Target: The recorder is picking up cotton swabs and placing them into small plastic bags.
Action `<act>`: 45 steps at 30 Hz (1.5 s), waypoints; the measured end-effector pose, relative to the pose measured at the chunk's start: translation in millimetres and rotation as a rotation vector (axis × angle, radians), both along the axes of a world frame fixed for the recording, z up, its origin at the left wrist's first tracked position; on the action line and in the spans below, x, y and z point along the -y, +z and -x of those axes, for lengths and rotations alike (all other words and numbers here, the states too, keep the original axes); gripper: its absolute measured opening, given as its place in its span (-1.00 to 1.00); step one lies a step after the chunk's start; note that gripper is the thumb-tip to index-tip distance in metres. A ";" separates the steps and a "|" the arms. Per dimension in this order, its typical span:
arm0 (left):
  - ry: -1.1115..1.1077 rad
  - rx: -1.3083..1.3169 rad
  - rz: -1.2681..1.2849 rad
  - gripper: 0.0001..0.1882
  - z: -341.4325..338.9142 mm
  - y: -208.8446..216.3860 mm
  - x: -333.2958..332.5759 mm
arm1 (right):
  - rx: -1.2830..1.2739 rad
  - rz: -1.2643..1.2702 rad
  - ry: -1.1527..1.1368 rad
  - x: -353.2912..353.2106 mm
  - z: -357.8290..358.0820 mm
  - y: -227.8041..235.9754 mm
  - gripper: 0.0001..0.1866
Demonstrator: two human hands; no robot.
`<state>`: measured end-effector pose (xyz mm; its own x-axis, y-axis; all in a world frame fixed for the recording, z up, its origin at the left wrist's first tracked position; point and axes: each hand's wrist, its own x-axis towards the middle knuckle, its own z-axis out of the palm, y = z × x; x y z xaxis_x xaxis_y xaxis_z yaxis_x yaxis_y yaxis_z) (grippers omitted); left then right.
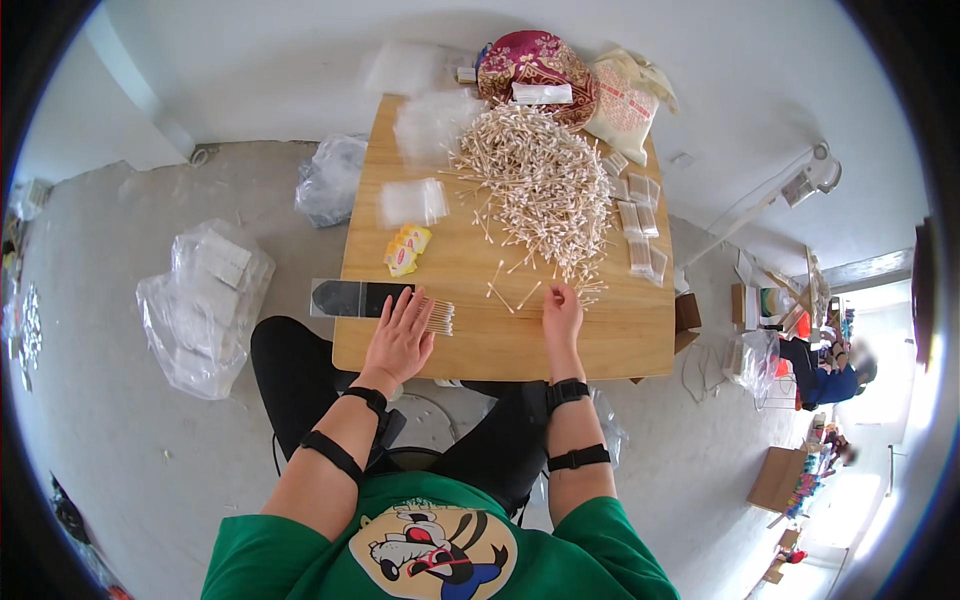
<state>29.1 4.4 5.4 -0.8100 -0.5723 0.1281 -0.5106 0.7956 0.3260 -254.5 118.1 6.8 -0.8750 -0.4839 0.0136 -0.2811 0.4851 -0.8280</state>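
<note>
My left hand (400, 335) lies flat, fingers stretched out, over a row of cotton swabs (438, 316) and the end of a black strip (352, 298) in a clear sleeve. The swabs' tips stick out to the right of the fingers. With its fingers pinched together, my right hand (562, 315) is at the near edge of a large heap of loose cotton swabs (540, 185); what it holds, if anything, is hidden. Between my hands, a few stray cotton swabs (515, 295) lie on the wooden table (490, 350).
Left on the table are yellow packets (405, 250) and clear plastic bags (412, 203). Small filled packs (638, 222) line the right side. A patterned cushion (535, 70) and a cloth sack (625, 100) stand behind the heap. A large plastic bag (205, 305) sits on the floor.
</note>
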 end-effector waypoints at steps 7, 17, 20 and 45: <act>0.001 -0.032 -0.012 -0.36 -1.7 0.9 1.2 | -0.289 -0.491 0.343 51.2 -13.1 44.9 -0.79; -0.001 -0.008 -0.010 -0.38 -0.5 0.0 1.2 | -0.131 -0.597 0.269 86.9 -34.7 29.3 -0.71; -0.004 -0.017 -0.011 -0.37 -0.5 0.5 0.5 | 0.027 -0.115 0.201 67.5 -21.5 27.6 -0.78; 0.002 0.002 0.001 -0.35 -6.3 -1.8 4.7 | -0.696 0.029 -0.771 -206.1 106.5 103.8 -0.79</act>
